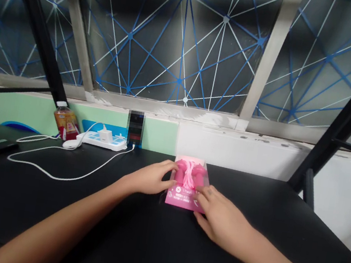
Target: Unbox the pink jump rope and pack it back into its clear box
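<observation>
A pink package [181,198] lies flat on a black tabletop [151,243], showing two darker pink handles [199,177] with a bundled pale pink cord [190,176] between them. The left hand [150,177] touches the package's left edge, its grip open, thumb and fingers parted. The right hand [221,212] touches its lower right side, its grip loosely open, fingers bent over the edge and thumb below. Left of the package, toward the wall, are a blurred-out dark upright object [135,128] joined to a white cable [81,179], a white power strip [118,144] and an orange-and-red bottle [66,122]. Behind the package is a window [160,58] patterned with blue and white lines.
</observation>
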The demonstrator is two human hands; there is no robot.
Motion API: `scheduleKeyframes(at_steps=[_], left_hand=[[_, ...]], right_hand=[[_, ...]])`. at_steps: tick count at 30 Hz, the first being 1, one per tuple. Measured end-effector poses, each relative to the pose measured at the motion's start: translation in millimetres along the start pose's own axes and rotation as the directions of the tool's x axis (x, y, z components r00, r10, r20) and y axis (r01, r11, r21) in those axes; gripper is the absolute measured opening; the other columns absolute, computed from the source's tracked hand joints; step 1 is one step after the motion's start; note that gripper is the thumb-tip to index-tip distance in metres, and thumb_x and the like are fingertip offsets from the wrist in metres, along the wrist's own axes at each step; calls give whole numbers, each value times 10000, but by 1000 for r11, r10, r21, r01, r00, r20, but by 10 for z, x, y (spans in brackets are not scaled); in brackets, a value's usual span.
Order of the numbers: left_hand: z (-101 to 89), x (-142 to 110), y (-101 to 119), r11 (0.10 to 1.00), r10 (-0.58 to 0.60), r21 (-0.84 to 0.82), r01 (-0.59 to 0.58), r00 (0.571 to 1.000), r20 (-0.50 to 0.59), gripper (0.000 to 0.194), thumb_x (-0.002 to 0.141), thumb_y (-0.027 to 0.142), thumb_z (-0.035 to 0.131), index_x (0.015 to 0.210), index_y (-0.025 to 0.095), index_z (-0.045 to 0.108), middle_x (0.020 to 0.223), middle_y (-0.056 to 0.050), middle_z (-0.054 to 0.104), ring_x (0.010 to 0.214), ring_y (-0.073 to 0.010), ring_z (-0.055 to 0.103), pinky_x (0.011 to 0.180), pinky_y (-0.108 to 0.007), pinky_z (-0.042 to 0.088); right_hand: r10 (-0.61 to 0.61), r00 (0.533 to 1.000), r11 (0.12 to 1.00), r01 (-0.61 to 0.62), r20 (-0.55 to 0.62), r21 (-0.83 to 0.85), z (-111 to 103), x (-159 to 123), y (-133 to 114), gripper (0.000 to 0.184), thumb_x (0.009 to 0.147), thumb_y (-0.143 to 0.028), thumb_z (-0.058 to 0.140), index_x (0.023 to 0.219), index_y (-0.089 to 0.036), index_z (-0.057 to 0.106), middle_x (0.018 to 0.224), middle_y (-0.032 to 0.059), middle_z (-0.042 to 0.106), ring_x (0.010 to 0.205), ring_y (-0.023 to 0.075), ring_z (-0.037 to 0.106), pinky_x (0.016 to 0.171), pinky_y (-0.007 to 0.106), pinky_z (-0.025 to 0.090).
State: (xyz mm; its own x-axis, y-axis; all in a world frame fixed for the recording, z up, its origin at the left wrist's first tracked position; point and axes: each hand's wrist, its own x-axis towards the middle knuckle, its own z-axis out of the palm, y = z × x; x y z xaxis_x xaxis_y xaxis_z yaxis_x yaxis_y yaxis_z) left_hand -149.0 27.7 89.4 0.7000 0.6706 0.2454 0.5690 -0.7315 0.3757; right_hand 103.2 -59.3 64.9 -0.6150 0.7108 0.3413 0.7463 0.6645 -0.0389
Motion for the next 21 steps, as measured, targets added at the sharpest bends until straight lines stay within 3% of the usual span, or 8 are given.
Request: scheduleKeyframes(at_steps=[5, 8, 14, 18, 21], left_hand=[[116, -82, 0, 999, -29, 21, 30, 999, -38, 380, 934, 396, 521, 1278, 235, 540, 1354, -85, 538, 1203, -243, 552, 1038, -372, 426], [164, -126, 17, 997, -43, 66, 46, 998, -51, 366, 937, 412, 516, 1262, 247, 556, 1353, -74, 546, 1193, -248, 564, 1029, -379, 434], [147, -121, 30, 991, -87, 94, 97, 991, -105, 353, 932, 443, 515, 1242, 286, 574, 1351, -29, 560, 1130, -235, 604, 961, -350, 471], [162, -13, -29, 988, -126, 75, 138, 982, -143, 371, 926, 475, 506, 1216, 267, 604, 1305, -33, 595, 1045, -220, 627, 876, -319, 502], [224, 107, -83, 981, -179, 39, 189, 969, -171, 383, 901, 481, 528, 1183, 242, 624, 1331, -44, 586, 968, -209, 650, 845, -313, 517]], right_hand=[[33, 996, 999, -30, -82, 34, 142, -45, -27, 312, 877, -199, 534, 1180, -144, 581, 1037, 140, 601, 990, 303, 556, 850, 476, 515], [6, 995, 1000, -8, -97, -29, 143, -119, -93, 177, 902, -192, 504, 1009, -177, 643, 971, 121, 600, 929, 291, 561, 834, 487, 497], [-199, 969, 974, 179, 146, 137, -42, -221, -263, 238, 923, -84, 427, 883, -194, 635, 944, 64, 679, 879, 204, 625, 780, 328, 503], [-294, 937, 932, 238, 187, 273, -215, -279, -395, 150, 902, -143, 523, 810, -216, 617, 836, -4, 689, 807, 161, 629, 726, 274, 478], [-417, 888, 846, 300, 196, 442, -358, -288, -482, 150, 928, -201, 561, 789, -224, 613, 838, -37, 700, 831, 127, 637, 753, 240, 464]])
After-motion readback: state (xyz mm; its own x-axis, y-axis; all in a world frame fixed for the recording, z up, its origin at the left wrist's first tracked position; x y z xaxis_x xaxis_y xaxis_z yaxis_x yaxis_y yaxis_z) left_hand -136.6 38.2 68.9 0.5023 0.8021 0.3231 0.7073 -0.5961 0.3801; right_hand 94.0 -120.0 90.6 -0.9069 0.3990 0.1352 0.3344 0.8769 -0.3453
